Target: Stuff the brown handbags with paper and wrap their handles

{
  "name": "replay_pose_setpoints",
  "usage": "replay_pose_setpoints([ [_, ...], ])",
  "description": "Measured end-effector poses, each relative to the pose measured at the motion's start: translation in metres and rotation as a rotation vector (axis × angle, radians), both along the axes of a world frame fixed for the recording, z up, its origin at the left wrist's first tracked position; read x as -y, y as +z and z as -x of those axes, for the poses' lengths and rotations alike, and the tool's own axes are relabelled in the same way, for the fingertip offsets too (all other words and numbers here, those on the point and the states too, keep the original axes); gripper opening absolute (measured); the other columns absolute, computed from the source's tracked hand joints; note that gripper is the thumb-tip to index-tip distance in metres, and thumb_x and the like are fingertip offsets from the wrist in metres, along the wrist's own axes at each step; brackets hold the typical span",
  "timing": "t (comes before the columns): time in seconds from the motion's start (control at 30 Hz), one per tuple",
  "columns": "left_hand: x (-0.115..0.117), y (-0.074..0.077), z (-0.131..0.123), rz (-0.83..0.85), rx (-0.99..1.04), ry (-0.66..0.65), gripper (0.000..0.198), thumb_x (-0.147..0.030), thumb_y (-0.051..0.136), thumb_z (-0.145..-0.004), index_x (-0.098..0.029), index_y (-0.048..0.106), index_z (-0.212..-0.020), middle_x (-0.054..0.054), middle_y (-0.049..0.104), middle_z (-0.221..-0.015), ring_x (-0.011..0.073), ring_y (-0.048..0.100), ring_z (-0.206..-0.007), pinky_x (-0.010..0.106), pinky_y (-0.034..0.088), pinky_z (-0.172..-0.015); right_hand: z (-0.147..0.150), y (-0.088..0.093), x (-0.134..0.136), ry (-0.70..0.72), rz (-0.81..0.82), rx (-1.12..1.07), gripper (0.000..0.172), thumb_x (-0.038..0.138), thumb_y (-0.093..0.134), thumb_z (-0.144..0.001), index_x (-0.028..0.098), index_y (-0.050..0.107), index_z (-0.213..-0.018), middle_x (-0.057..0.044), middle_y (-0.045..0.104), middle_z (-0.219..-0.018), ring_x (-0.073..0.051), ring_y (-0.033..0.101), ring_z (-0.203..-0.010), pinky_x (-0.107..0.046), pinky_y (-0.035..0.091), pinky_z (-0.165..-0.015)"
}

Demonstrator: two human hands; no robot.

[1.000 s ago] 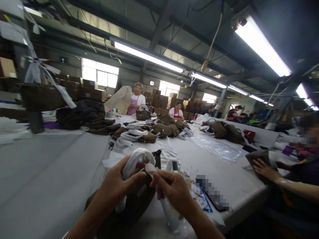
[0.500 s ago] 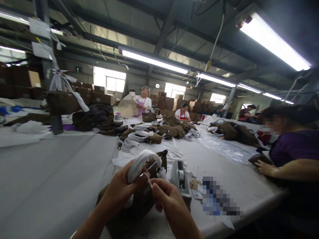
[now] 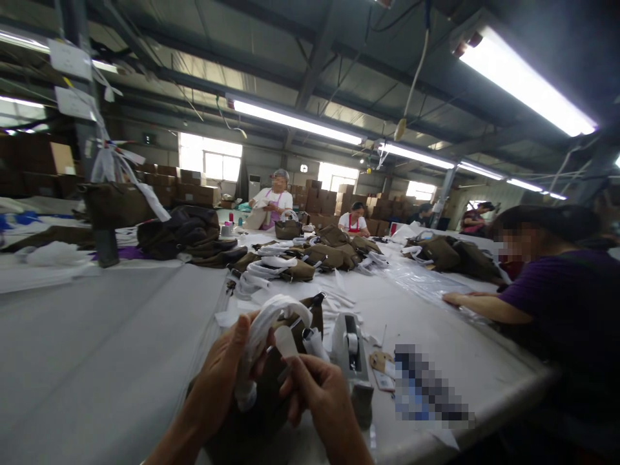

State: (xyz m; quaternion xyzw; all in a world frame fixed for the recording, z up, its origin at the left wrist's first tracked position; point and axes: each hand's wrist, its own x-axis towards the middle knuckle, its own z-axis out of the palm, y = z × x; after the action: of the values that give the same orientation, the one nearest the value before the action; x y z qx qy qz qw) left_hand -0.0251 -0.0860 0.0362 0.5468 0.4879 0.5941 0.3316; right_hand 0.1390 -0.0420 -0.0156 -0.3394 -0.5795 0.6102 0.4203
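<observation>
A dark olive-brown handbag (image 3: 264,420) stands in front of me, its arched handle (image 3: 258,329) covered in white wrapping. My left hand (image 3: 220,368) is at the left side of that handle, fingers behind it and thumb raised along it. Between the thumb and fingers of my right hand (image 3: 317,387) is a white paper strip (image 3: 285,341), held just inside the handle's arch. Just right of the bag, a grey tape dispenser (image 3: 349,345) carries a roll of tape. The lower part of the bag is partly hidden by my forearms.
Several brown bags with white-wrapped handles (image 3: 334,255) are heaped farther back on the white table (image 3: 140,336). Tags (image 3: 382,369) lie beside the dispenser. At the right, a co-worker in purple (image 3: 547,290) reaches over clear plastic sheets (image 3: 421,284). A post (image 3: 105,248) rises at left.
My right hand's strip, narrow and twisted before, now shows flat and wide. My left thumb has lifted along the handle. The co-worker at right has reached forward onto the plastic.
</observation>
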Motion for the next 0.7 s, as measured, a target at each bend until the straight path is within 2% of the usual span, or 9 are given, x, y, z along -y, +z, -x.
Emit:
replay_pose_setpoints([
  [0.07, -0.001, 0.007, -0.005, 0.017, 0.034, -0.016, 0.059, -0.068, 0.041, -0.099, -0.017, 0.055, -0.074, -0.004, 0.047, -0.055, 0.0098, 0.041, -0.048, 0.02, 0.032, -0.045, 0.004, 0.009, 0.001, 0.051, 0.011, -0.042, 0.06, 0.073, 0.07, -0.082, 0.013, 0.074, -0.087, -0.005, 0.069, -0.066, -0.008, 0.054, -0.039, -0.018, 0.037, -0.038],
  [0.13, -0.004, 0.017, -0.006, 0.014, -0.029, -0.032, 0.06, -0.071, 0.049, -0.094, -0.017, 0.051, -0.068, -0.005, 0.043, -0.052, 0.0083, 0.038, -0.045, 0.018, 0.028, -0.042, 0.008, 0.021, 0.002, 0.089, 0.005, -0.096, 0.056, 0.068, 0.069, -0.086, 0.013, 0.07, -0.08, -0.003, 0.067, -0.065, -0.007, 0.053, -0.04, -0.016, 0.037, -0.038],
  [0.2, -0.007, 0.027, -0.004, 0.028, -0.128, -0.089, 0.062, -0.073, 0.051, -0.092, -0.017, 0.052, -0.066, -0.004, 0.045, -0.052, 0.0081, 0.039, -0.043, 0.018, 0.027, -0.04, 0.011, 0.033, 0.003, 0.098, 0.007, -0.151, 0.054, 0.065, 0.071, -0.086, 0.013, 0.067, -0.075, -0.001, 0.064, -0.062, -0.005, 0.05, -0.039, -0.015, 0.035, -0.038],
  [0.3, -0.005, 0.036, 0.004, 0.105, -0.25, -0.125, 0.065, -0.075, 0.046, -0.092, -0.017, 0.058, -0.066, -0.002, 0.054, -0.053, 0.0109, 0.049, -0.042, 0.019, 0.034, -0.041, 0.014, 0.045, 0.006, 0.08, 0.035, -0.235, 0.051, 0.062, 0.076, -0.082, 0.013, 0.065, -0.073, 0.001, 0.061, -0.06, -0.003, 0.046, -0.037, -0.014, 0.032, -0.037],
  [0.4, 0.001, 0.038, 0.013, 0.14, -0.328, -0.009, 0.066, -0.075, 0.044, -0.093, -0.018, 0.062, -0.065, 0.002, 0.063, -0.056, 0.0158, 0.061, -0.051, 0.021, 0.043, -0.051, 0.015, 0.048, 0.008, 0.121, 0.065, -0.255, 0.052, 0.062, 0.073, -0.085, 0.013, 0.064, -0.07, 0.003, 0.054, -0.049, -0.004, 0.042, -0.035, -0.014, 0.034, -0.036],
  [0.47, 0.002, 0.038, 0.018, 0.144, -0.336, 0.036, 0.065, -0.076, 0.044, -0.092, -0.019, 0.065, -0.068, 0.002, 0.067, -0.058, 0.0177, 0.063, -0.055, 0.022, 0.045, -0.053, 0.016, 0.048, 0.01, 0.147, 0.057, -0.237, 0.052, 0.062, 0.07, -0.087, 0.013, 0.065, -0.07, 0.003, 0.052, -0.045, -0.004, 0.041, -0.034, -0.014, 0.035, -0.036],
  [0.57, -0.001, 0.041, 0.021, 0.075, -0.353, 0.031, 0.06, -0.074, 0.052, -0.089, -0.019, 0.072, -0.077, 0.002, 0.073, -0.069, 0.0198, 0.067, -0.066, 0.023, 0.047, -0.059, 0.016, 0.053, 0.011, 0.184, 0.064, -0.218, 0.053, 0.063, 0.072, -0.085, 0.012, 0.069, -0.073, 0.001, 0.058, -0.048, -0.005, 0.046, -0.034, -0.014, 0.037, -0.036],
  [0.63, -0.003, 0.045, 0.021, 0.023, -0.384, 0.036, 0.055, -0.07, 0.058, -0.087, -0.019, 0.076, -0.082, 0.002, 0.076, -0.078, 0.0207, 0.067, -0.074, 0.023, 0.049, -0.065, 0.013, 0.059, 0.014, 0.221, 0.08, -0.18, 0.055, 0.066, 0.072, -0.082, 0.012, 0.07, -0.073, -0.001, 0.061, -0.05, -0.007, 0.051, -0.036, -0.015, 0.043, -0.038],
  [0.7, -0.003, 0.05, 0.02, -0.015, -0.407, 0.071, 0.05, -0.066, 0.061, -0.088, -0.02, 0.081, -0.089, 0.002, 0.079, -0.083, 0.021, 0.068, -0.079, 0.024, 0.048, -0.067, 0.006, 0.065, 0.021, 0.221, 0.027, -0.098, 0.055, 0.066, 0.071, -0.084, 0.012, 0.07, -0.074, -0.003, 0.064, -0.053, -0.01, 0.058, -0.041, -0.017, 0.049, -0.043],
])
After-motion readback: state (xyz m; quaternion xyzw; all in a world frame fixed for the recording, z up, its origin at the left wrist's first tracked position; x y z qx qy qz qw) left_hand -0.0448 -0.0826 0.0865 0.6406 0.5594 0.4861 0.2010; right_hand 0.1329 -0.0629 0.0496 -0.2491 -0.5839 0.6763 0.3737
